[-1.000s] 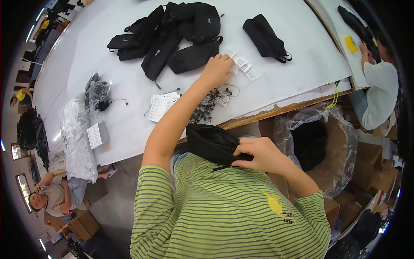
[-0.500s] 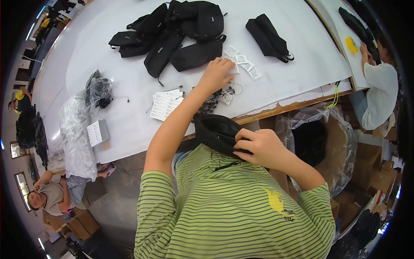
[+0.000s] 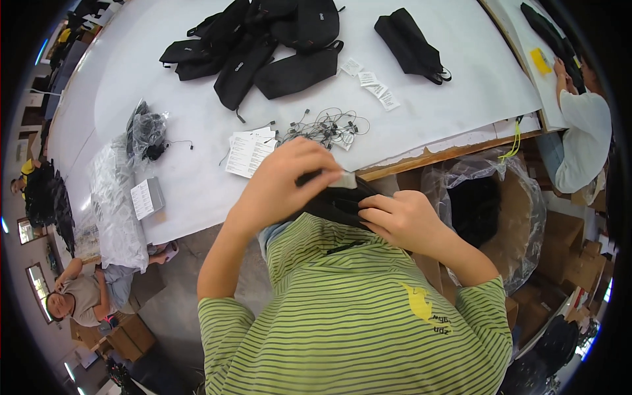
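My left hand (image 3: 284, 183) pinches a small white packet (image 3: 345, 180) between thumb and fingers, over the mouth of a black fabric pouch (image 3: 329, 209). The pouch lies against my body at the table edge, and my right hand (image 3: 403, 222) grips its right side rim. Part of the pouch is hidden behind my left hand. Several similar white packets (image 3: 376, 89) lie in a loose row farther up the table. Just beyond my left hand are a tangle of black tag cords (image 3: 329, 126) and a stack of white printed cards (image 3: 250, 153).
A pile of black pouches (image 3: 296, 74) covers the far middle of the white table (image 3: 461, 108); one more pouch (image 3: 408, 47) lies to its right. Plastic-wrapped goods (image 3: 118, 197) and a card stack (image 3: 147, 197) sit left. A plastic-lined carton (image 3: 517, 217) stands right. Other people sit nearby.
My left hand has come back from the row of white packets to the pouch mouth, now with one packet in its fingers. My right hand has stayed on the pouch.
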A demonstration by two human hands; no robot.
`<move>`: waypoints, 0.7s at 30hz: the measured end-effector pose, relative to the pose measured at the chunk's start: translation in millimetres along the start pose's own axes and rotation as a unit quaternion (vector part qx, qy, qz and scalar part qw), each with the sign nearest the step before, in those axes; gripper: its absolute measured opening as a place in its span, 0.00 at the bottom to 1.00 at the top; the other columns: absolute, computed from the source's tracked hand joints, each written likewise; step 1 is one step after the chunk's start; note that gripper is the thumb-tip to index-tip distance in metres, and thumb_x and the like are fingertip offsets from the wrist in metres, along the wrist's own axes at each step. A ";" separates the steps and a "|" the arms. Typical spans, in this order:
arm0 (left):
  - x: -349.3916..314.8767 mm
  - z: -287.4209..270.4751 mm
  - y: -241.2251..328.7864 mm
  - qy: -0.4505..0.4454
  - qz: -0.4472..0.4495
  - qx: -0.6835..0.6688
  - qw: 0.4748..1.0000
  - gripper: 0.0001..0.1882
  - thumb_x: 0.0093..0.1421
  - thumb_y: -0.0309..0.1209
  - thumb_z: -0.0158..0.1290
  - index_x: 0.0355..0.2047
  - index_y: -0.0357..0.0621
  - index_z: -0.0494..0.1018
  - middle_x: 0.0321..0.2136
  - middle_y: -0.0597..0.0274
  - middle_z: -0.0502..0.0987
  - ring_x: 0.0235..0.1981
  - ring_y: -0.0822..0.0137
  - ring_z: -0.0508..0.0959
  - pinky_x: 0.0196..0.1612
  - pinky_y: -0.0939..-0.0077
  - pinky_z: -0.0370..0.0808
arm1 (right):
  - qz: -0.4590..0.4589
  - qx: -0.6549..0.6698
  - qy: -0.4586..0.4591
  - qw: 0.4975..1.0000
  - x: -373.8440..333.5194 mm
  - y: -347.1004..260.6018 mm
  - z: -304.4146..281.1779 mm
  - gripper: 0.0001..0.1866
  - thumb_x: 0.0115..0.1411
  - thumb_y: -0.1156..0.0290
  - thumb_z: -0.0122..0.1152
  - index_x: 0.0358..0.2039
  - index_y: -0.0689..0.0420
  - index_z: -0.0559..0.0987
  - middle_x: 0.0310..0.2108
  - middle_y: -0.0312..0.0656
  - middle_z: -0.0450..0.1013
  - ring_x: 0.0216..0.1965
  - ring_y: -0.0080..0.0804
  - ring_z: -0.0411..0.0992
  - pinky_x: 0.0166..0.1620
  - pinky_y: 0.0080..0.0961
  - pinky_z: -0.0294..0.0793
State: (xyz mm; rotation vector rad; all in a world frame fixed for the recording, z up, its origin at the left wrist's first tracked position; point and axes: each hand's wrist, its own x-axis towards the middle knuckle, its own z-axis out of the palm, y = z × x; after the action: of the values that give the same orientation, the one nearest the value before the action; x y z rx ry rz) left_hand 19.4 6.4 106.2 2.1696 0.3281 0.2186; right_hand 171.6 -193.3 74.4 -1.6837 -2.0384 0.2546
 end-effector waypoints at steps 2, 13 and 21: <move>-19.9 -0.3 6.3 -0.018 -0.002 0.095 0.995 0.07 0.56 0.29 0.58 0.34 0.41 0.79 0.43 0.61 0.77 0.48 0.66 0.74 0.51 0.71 0.69 | -0.027 -0.005 0.015 1.000 9.2 0.9 -3.8 0.09 0.47 0.69 0.68 0.30 0.51 0.79 0.34 0.27 0.75 0.16 0.24 0.65 0.22 0.21 0.65; -77.9 92.0 -51.8 0.333 -0.028 -0.639 0.693 0.37 0.54 0.37 0.62 0.60 0.44 0.58 0.55 0.60 0.65 0.57 0.61 0.67 0.60 0.63 0.64 | -0.021 0.079 0.172 0.982 53.7 -20.1 -5.5 0.12 0.43 0.73 0.71 0.31 0.55 0.81 0.35 0.34 0.79 0.18 0.23 0.70 0.22 0.17 0.66; -48.8 80.4 -22.2 0.429 -0.144 -0.624 0.637 0.21 0.59 0.34 0.58 0.53 0.48 0.68 0.45 0.64 0.75 0.48 0.64 0.74 0.54 0.64 0.71 | 0.250 0.391 0.334 0.820 53.8 -42.8 29.4 0.06 0.60 0.73 0.60 0.38 0.57 0.79 0.28 0.35 0.78 0.15 0.13 0.60 0.21 0.13 0.59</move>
State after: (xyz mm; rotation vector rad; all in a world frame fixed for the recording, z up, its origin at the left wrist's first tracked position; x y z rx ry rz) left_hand -8.1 -58.3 39.9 0.4742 0.7528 0.9703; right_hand 113.6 -146.6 80.5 -1.4194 -0.7693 0.5015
